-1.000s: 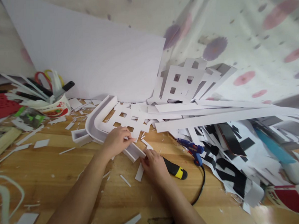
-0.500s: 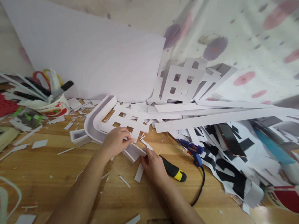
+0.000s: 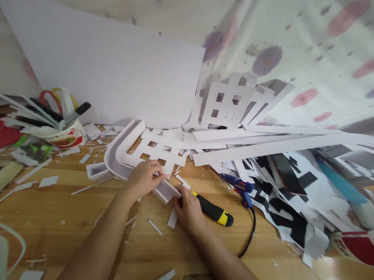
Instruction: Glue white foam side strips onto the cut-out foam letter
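A white, curved, open-topped channel piece [image 3: 111,156], like a hollow letter of thin board, lies on the wooden table and bends toward me. My left hand [image 3: 145,177] is closed on the wall of its near arm, thumb and fingers pinched at the top edge. At that arm's right end, my right hand [image 3: 189,210] has its fingers closed against the end corner; the fingertips are partly hidden. Just right of this hand lies a black and yellow utility knife [image 3: 213,209]. Behind the left hand is a flat white board with square cutouts [image 3: 171,142].
A blue glue gun [image 3: 238,185] with a black cord lies to the right, beside printed sheets and a phone [image 3: 288,175]. Long white strips [image 3: 268,148] cross behind it. A paper tub [image 3: 70,136] with scissors and tools stands left. White offcuts litter the table [image 3: 85,218].
My right hand has shifted slightly left and up along the end of the channel piece. The left hand keeps its pinch, and the whole view has drifted a little.
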`<state>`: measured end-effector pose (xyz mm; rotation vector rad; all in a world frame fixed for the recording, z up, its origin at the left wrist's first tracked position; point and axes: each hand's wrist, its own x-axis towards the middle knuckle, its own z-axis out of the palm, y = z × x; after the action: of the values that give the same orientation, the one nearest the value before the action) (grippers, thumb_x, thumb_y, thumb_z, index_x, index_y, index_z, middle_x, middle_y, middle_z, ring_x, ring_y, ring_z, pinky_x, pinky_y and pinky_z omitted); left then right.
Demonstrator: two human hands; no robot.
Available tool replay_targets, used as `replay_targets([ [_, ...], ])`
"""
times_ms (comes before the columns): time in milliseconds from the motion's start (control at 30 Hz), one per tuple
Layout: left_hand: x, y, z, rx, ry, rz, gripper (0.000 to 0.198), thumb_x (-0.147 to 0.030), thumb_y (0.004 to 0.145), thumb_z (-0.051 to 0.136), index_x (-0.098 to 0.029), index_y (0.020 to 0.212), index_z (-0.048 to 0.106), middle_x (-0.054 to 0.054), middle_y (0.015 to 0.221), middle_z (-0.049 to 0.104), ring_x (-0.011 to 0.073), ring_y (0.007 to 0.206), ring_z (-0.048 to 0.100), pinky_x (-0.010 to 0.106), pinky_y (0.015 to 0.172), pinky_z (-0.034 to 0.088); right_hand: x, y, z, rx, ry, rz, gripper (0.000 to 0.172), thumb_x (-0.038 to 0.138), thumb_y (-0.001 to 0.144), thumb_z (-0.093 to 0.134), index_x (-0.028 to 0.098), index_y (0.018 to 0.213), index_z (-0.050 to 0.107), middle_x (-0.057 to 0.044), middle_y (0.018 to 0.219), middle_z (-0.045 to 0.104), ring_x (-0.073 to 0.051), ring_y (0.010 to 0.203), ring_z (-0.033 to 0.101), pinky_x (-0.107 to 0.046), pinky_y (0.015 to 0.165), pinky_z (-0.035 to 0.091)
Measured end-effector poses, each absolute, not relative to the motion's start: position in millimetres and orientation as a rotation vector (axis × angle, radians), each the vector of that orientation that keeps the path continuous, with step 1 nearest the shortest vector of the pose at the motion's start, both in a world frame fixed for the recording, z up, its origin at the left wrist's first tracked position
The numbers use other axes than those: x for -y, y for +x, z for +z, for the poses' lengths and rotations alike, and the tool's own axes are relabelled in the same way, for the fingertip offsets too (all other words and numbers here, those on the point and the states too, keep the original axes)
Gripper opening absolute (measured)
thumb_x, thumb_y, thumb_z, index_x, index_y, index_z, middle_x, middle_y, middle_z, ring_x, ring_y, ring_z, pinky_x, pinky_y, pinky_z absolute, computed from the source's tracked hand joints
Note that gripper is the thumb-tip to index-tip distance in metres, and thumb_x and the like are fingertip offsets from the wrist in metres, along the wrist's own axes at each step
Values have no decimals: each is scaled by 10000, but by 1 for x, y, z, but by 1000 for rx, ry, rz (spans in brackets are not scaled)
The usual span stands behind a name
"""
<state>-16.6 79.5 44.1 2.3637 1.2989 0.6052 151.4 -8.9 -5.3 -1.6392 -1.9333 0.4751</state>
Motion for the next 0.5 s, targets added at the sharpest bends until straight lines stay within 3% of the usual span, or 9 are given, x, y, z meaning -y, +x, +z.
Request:
replay_targets([
  [100,-79,-16,45,-1300,2364,610,236,-342,782,554,-190,605,590,11,731,587,145,705,521,268,654,370,9,151,-5,1922,-1618,498,386,61,730,454,180,1093,506,-59,922,638,-172,830,607,-275,737,473],
  [500,-79,-16,47,-1297,2374,623,258,-347,790,540,-187,590,577,8,715,584,140,690,515,269,646,368,7,144,-18,1910,-1682,397,479,50,681,435,159,1146,470,-106,1043,612,-203,909,597,-327,777,486],
])
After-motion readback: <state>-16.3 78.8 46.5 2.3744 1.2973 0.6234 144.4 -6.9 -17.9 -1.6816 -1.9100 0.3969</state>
